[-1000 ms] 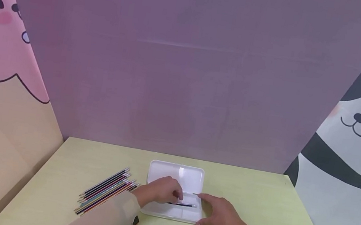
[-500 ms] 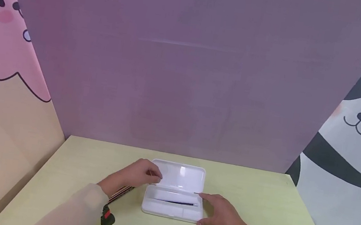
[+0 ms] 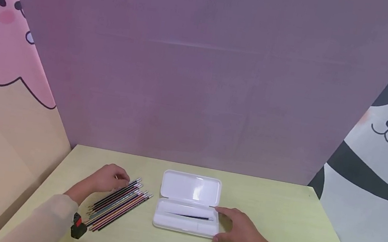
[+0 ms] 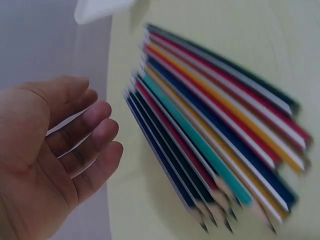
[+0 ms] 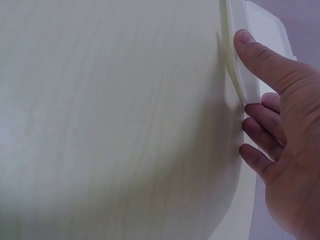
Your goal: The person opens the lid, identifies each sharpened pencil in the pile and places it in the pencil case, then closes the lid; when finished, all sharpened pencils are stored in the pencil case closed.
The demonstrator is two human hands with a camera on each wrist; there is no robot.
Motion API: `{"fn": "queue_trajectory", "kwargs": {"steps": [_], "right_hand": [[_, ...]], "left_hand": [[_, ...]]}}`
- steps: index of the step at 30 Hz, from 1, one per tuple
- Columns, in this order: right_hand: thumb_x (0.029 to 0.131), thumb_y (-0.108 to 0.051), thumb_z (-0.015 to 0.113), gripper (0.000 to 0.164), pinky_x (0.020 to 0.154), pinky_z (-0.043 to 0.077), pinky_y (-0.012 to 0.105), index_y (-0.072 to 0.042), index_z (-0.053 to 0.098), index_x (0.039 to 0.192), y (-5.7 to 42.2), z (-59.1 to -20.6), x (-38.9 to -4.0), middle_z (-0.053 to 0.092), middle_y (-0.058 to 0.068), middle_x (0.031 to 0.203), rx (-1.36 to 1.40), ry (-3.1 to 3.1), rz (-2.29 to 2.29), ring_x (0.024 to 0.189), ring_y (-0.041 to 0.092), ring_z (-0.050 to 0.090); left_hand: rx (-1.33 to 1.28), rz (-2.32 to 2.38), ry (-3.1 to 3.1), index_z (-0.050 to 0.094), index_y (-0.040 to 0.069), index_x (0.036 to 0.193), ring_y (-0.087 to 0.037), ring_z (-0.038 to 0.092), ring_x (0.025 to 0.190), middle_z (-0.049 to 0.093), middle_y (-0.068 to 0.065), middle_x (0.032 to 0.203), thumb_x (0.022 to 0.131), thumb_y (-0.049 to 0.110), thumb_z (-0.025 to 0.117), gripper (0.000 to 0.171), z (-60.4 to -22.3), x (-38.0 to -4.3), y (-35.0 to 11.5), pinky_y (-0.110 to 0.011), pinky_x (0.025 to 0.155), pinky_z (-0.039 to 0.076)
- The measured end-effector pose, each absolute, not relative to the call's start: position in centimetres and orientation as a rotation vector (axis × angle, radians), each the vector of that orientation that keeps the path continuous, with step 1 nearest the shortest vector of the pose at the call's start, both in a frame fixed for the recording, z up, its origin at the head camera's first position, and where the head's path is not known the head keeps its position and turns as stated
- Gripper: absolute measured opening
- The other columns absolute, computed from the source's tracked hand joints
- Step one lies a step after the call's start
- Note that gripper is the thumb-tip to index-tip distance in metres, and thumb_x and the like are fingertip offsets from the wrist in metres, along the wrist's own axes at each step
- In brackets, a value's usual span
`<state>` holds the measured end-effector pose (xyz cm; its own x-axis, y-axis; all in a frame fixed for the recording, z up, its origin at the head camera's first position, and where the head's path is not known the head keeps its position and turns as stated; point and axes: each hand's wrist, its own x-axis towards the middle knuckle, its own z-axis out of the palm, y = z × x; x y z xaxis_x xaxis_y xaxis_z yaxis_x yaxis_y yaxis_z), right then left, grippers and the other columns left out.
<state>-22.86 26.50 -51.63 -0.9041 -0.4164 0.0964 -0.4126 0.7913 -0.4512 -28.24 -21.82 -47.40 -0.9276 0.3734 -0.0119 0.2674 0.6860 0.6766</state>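
A white pencil case [image 3: 174, 223] lies with its lid [image 3: 181, 186] folded back, and one dark pencil [image 3: 197, 217] rests in its rear compartment. My right hand [image 3: 241, 232] holds the case's right end, thumb at the front corner and index finger by the hinge. In the right wrist view, the thumb presses the wall of the case [image 5: 243, 70]. To the left, my left hand [image 3: 106, 180] hovers at the eraser ends of several striped pencils [image 3: 118, 206]. The left wrist view shows its fingers [image 4: 102, 165] loosely bent, apart from the pencils and holding nothing.
A pale wooden table [image 3: 264, 201] bears everything, with a purple panel [image 3: 197, 96] behind its back edge. Printed walls with cartoon figures flank the table. A black device [image 3: 78, 229] sits at my left wrist.
My left hand has left the case and moved left to the pencils, uncovering the pencil inside the case. The right hand has stayed on the case's right end.
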Motion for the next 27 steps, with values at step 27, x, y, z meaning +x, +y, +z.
{"fn": "queue_trajectory", "kwargs": {"steps": [27], "right_hand": [[0.061,-0.050,0.095,0.089,0.101,0.049,0.052,-0.015,0.066,0.138,26.5,-51.3,-22.4,0.070,0.003,0.130,-0.639,2.969,-0.701,0.119,0.030,0.063]], "left_hand": [[0.378,1.060,2.707,0.076,-0.005,0.099,-0.020,0.059,0.081,0.073,-0.010,0.093,0.088,-0.004,0.071,0.011,-49.5,-27.5,-24.1,-0.034,0.069,0.053]]}}
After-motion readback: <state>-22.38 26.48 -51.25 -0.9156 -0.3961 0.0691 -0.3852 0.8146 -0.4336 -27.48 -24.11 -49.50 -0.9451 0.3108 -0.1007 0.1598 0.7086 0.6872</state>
